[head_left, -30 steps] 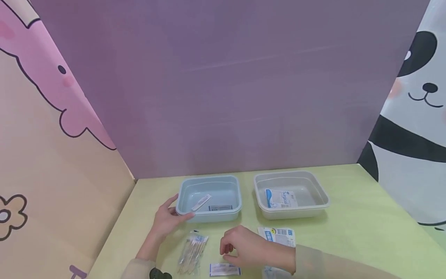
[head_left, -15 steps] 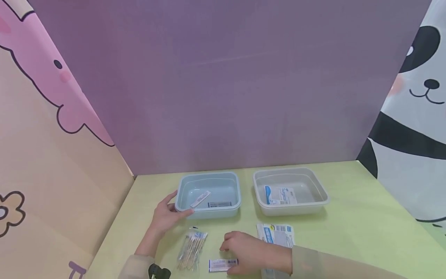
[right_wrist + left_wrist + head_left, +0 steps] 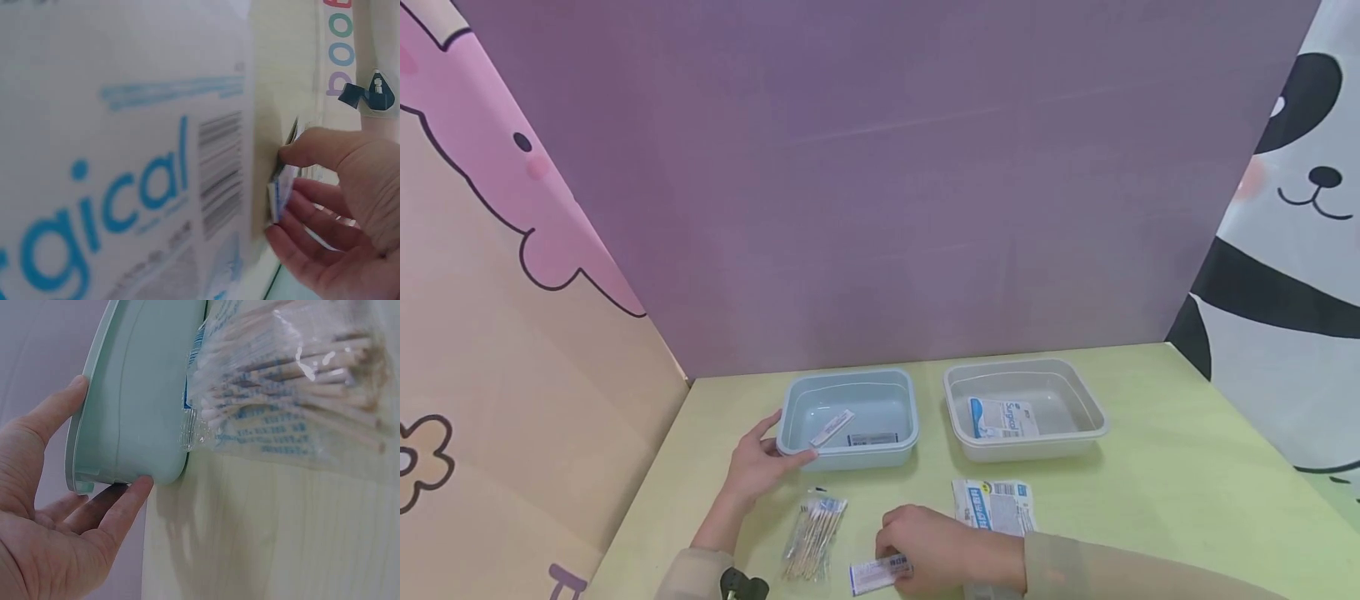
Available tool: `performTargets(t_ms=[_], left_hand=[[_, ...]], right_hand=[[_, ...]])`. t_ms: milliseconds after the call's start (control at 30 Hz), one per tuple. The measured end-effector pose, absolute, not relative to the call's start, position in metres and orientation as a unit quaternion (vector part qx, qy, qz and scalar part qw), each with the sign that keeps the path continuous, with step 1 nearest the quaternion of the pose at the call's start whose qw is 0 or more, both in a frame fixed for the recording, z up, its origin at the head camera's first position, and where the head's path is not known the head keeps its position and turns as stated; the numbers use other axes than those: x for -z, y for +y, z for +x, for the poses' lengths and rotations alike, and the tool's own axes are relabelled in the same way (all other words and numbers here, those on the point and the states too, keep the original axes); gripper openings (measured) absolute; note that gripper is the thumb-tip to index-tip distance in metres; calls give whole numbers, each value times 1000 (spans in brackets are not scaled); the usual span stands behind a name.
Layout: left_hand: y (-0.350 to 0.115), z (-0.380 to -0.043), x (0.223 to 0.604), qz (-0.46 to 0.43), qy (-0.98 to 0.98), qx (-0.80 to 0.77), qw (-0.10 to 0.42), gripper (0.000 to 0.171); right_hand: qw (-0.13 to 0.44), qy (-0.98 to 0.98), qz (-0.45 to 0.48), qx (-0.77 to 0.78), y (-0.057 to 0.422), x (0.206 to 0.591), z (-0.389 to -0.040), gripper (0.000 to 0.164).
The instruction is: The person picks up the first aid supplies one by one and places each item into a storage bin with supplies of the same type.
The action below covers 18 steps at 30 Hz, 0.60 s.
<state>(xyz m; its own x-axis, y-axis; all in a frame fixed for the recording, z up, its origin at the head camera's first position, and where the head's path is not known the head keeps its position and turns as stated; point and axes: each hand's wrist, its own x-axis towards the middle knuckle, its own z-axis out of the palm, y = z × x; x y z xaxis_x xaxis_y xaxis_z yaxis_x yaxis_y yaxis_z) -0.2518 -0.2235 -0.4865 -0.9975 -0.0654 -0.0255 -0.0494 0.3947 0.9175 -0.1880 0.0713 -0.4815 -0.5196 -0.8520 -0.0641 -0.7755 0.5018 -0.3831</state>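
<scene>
The right grip (image 3: 934, 546) is pinching an oblong white-and-purple packet (image 3: 871, 575), its length pointing leftward; the left grip (image 3: 757, 468) is holding a rectangular pale-blue plastic tub (image 3: 868, 458).

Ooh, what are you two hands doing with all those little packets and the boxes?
A person's left hand holds the light blue box by its near left corner. Their right hand pinches one end of a small white packet in front of it. Two small packets lie inside that box, and a Surgical packet lies in the pale grey box. A bag of cotton swabs and a bigger packet are outside the boxes, on the table.
</scene>
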Motion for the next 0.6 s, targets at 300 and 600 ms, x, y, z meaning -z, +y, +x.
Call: performTargets(t_ms=[300,600], left_hand=[[-223,-250,484,37,-834,551,8,102],[-222,-250,484,36,-836,548,6,102]], right_hand=[[81,861,-478,156,73,478,-192,25],[66,865,-472,158,77,469,-198,26]])
